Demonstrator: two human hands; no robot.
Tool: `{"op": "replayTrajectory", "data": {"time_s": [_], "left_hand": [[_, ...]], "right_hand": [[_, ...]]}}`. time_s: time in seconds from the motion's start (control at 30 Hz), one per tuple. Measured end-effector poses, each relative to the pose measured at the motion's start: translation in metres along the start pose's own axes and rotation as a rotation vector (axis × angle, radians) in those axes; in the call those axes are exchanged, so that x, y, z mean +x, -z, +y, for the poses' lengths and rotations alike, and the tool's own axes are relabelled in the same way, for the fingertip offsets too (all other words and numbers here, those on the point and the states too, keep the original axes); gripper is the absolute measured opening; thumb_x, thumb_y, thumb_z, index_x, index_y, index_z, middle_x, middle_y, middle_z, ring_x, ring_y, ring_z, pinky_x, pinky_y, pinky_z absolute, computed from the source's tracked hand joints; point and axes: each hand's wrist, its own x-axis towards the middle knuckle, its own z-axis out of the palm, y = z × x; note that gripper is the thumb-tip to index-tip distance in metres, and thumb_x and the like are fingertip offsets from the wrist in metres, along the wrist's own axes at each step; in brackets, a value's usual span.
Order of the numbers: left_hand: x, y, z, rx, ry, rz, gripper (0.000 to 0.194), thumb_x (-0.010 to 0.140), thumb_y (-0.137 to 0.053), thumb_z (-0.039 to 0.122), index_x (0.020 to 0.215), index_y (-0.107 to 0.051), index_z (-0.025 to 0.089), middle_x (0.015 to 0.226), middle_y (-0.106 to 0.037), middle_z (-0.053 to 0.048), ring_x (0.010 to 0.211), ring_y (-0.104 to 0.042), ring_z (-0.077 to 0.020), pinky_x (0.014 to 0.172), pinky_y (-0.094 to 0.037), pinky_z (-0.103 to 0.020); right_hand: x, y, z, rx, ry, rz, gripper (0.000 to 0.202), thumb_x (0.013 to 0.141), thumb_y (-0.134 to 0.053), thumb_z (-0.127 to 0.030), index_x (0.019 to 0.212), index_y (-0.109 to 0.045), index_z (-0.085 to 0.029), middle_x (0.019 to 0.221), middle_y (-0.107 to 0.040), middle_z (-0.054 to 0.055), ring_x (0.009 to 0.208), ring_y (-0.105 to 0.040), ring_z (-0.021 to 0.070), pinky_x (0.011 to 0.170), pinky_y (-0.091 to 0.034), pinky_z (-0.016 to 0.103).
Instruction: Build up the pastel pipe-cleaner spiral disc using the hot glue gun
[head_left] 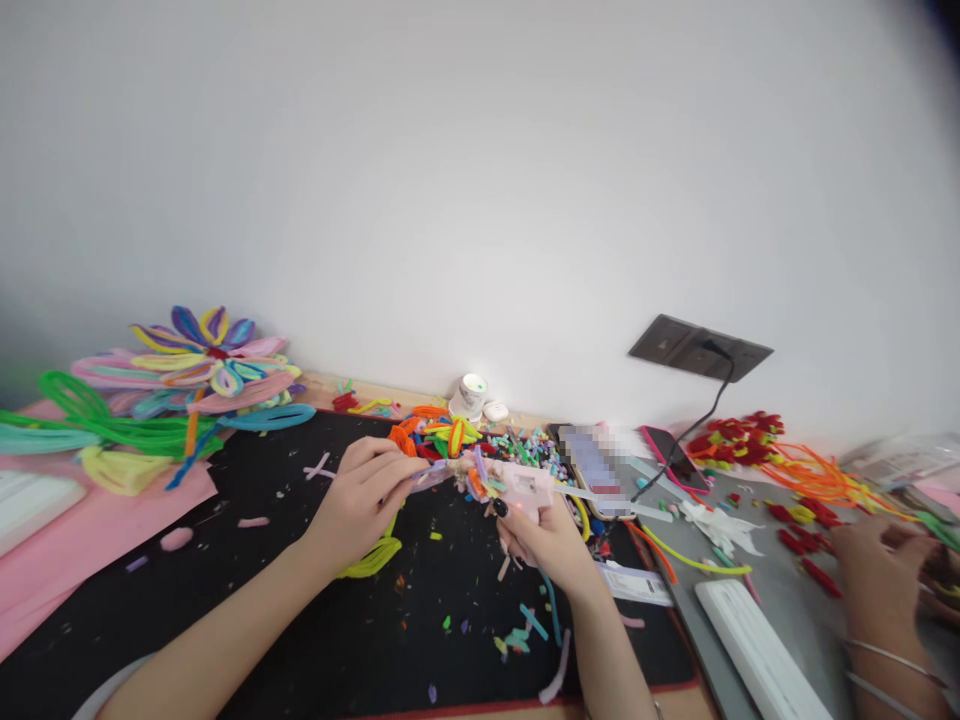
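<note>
My right hand (544, 540) is closed round a pink hot glue gun (529, 488), with a small red light showing near the thumb. A clear glue stick (589, 493) sticks out of its back. Colourful fuzzy scraps cover the front end, and its tip is hard to make out. Just left of it, my left hand (369, 495) pinches a light purple pipe cleaner piece (429, 476) at the front of the gun. Yellow-green pipe cleaner loops (373, 560) lie on the black mat (300, 620) below my left hand.
Pipe cleaner flowers (217, 365) and green loops (150, 435) lie at left. A paper cup (469, 397), a phone (596, 470) and trimmed bits (517, 640) surround the hands. At right, a black cable (694, 430) hangs from a socket beside another person's hand (881, 570).
</note>
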Motion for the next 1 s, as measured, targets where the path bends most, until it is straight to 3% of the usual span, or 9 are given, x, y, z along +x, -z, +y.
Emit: {"op": "replayTrajectory", "data": {"time_s": [0.2, 0.4, 1.0], "left_hand": [[0.0009, -0.0001, -0.0008, 0.003, 0.0, 0.031, 0.02, 0.09, -0.055, 0.009, 0.094, -0.071, 0.019, 0.083, -0.074, -0.008, 0.086, -0.062, -0.022, 0.082, -0.051, -0.037], [0.0019, 0.0014, -0.0002, 0.013, 0.019, 0.045, 0.021, 0.09, -0.054, 0.008, 0.094, -0.071, 0.018, 0.083, -0.074, -0.008, 0.086, -0.062, -0.022, 0.081, -0.052, -0.036], [0.004, 0.004, 0.0009, 0.046, 0.012, 0.074, 0.019, 0.088, -0.055, 0.007, 0.092, -0.072, 0.015, 0.082, -0.074, -0.008, 0.085, -0.063, -0.0207, 0.08, -0.051, -0.032]], "right_hand": [[0.0032, 0.0047, 0.0035, 0.055, -0.036, -0.076, 0.019, 0.088, -0.063, -0.041, 0.077, -0.073, -0.028, 0.056, -0.07, 0.005, 0.046, -0.065, 0.0155, 0.038, -0.047, 0.025], [0.0038, 0.0068, 0.003, 0.074, -0.062, -0.122, 0.027, 0.091, -0.057, -0.04, 0.074, -0.072, -0.027, 0.059, -0.071, 0.006, 0.05, -0.067, 0.0157, 0.039, -0.048, 0.025], [0.0036, 0.0097, 0.001, 0.072, 0.051, 0.056, 0.024, 0.085, -0.063, -0.038, 0.064, -0.068, -0.028, 0.049, -0.065, 0.002, 0.041, -0.059, 0.0133, 0.036, -0.041, 0.024]]}}
